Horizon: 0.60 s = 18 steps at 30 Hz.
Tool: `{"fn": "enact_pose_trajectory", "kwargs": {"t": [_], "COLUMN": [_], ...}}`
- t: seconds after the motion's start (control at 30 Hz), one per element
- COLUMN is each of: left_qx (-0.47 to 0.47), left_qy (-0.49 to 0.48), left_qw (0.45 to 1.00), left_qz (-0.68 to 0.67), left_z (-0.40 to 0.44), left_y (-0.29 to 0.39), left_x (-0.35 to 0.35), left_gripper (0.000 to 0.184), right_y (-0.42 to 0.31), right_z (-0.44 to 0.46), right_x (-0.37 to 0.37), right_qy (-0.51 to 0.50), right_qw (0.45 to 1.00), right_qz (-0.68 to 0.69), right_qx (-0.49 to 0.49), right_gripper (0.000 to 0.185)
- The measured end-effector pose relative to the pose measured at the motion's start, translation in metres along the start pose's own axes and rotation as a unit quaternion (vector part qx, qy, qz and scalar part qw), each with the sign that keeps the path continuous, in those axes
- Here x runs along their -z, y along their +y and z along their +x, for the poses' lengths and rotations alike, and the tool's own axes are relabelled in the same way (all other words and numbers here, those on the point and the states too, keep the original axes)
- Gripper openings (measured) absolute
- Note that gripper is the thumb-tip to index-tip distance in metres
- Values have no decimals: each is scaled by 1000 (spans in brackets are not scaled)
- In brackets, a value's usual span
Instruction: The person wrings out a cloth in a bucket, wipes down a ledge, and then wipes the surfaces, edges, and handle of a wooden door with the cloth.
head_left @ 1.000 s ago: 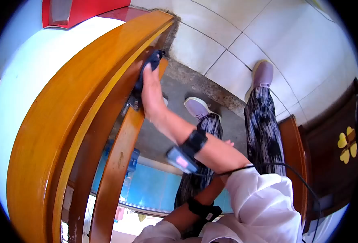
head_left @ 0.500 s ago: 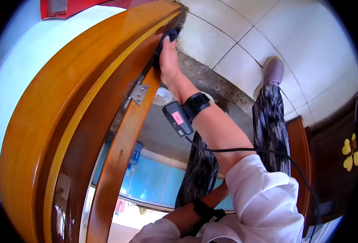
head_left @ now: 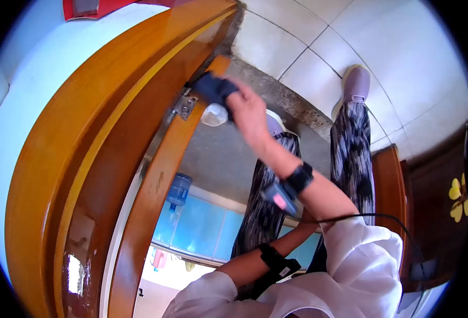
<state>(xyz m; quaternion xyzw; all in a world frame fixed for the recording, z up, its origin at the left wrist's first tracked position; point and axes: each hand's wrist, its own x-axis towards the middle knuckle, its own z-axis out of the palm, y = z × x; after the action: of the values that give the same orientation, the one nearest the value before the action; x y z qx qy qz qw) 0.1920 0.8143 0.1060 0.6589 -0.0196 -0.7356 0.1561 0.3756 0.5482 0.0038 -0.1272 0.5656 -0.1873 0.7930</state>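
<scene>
My right hand (head_left: 248, 108) grips a dark cloth (head_left: 211, 89), which is blurred by motion. The cloth lies over the edge of a brown wooden door (head_left: 157, 183), just above a metal hinge (head_left: 186, 107). Beside the door stands the glossy wooden door frame (head_left: 112, 95). My left forearm (head_left: 250, 265) reaches across low in front of my body. Its hand is hidden behind my right arm, so its fingers cannot be made out.
A stone sill (head_left: 284, 98) borders white floor tiles (head_left: 276, 34). My shoe (head_left: 356, 84) rests on the tiles. A blue water bottle (head_left: 179, 189) and a whitish round object (head_left: 214, 114) are beyond the door. Dark furniture with a yellow flower (head_left: 457, 199) stands right. A cable crosses my right arm.
My right hand and the cloth have come back from the far corner by the frame, down and to the hinge's upper side. The left hand's fingertips, visible earlier, are now hidden.
</scene>
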Motion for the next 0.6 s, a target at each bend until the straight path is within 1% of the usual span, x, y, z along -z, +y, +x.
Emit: {"fn": "enact_pose_trajectory", "kwargs": {"t": [0.03, 0.07, 0.1, 0.13, 0.17, 0.2, 0.23, 0.27, 0.3, 0.33, 0.37, 0.4, 0.47, 0.53, 0.57, 0.6], "left_qx": [-35, -51, -57, -51, -29, -12, -5, -21, -39, -56, -73, -81, -74, -63, -61, -59], "left_qy": [-10, -42, -82, -116, -93, -67, -39, -42, -46, -48, -50, -55, -63, -69, -73, -77], "left_qw": [998, 997, 995, 991, 979, 945, 895, 942, 974, 992, 996, 994, 995, 994, 993, 991], "left_qz": [46, 30, -7, -46, -179, -320, -444, -333, -218, -100, 20, 51, -2, -56, -76, -90], "left_z": [-2, -1, 5, 5, 6, 7, 8, 2, -5, -11, -17, -19, -13, -6, -2, 0], "left_y": [6, 22, 55, 77, 70, 65, 58, 50, 43, 35, 31, 26, 34, 46, 52, 57], "left_x": [-2, 3, 19, 27, 22, 18, 13, 6, -3, -13, -20, -23, -24, -25, -25, -26], "left_gripper": [51, 52, 53, 53, 53, 52, 52, 50, 49, 47, 46, 45, 44, 42, 41, 41], "right_y": [36, 38, 44, 54, 60, 64, 58, 44, 29, 22, 25, 34, 53, 57, 60, 68], "right_z": [27, 30, 39, 46, 45, 40, 27, 5, -12, -19, -15, -4, 38, 80, 99, 116], "right_x": [5, 3, -5, -17, -27, -30, -31, -31, -30, -29, -27, -26, -24, -13, -9, -6], "right_qy": [65, 38, 36, 50, 65, 44, 44, -11, -67, -80, -79, -59, -29, -43, -44, -37], "right_qw": [996, 999, 999, 993, 981, 973, 972, 969, 962, 967, 967, 966, 960, 967, 967, 962], "right_qz": [8, -7, -4, -63, -122, -141, -140, -149, -160, -157, -158, -169, -197, -211, -209, -238], "right_qx": [64, 35, 34, 85, 135, 180, 182, 197, 212, 183, 184, 186, 195, 138, 141, 128], "right_gripper": [39, 40, 40, 41, 42, 44, 44, 45, 45, 47, 47, 46, 43, 41, 41, 41]}}
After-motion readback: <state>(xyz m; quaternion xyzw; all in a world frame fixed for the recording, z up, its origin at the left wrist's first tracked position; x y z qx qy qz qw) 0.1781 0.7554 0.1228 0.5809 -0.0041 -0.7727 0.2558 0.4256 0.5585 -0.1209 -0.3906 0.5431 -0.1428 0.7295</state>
